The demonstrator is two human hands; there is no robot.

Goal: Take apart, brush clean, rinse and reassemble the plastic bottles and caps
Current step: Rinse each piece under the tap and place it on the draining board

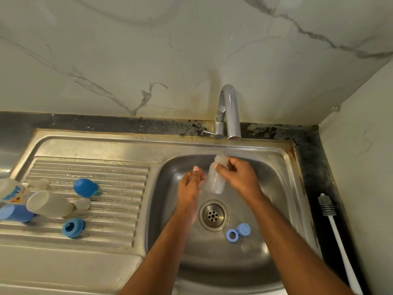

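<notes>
Bottle (214,179) gripped near its neck by right hand (238,177) under the thin tap (229,111) stream over the sink (282,184), left hand (191,186) loosely open beside it; wet plastic liable to slip onto the ring (231,235) and cap (243,229) below.

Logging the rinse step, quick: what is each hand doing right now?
Left hand: open, fingers relaxed, holding nothing.
Right hand: grips the clear plastic bottle near its neck.

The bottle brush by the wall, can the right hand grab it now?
Probably not yet: the right hand grips the clear bottle under the tap. Nothing covers the bottle brush itself.
</notes>
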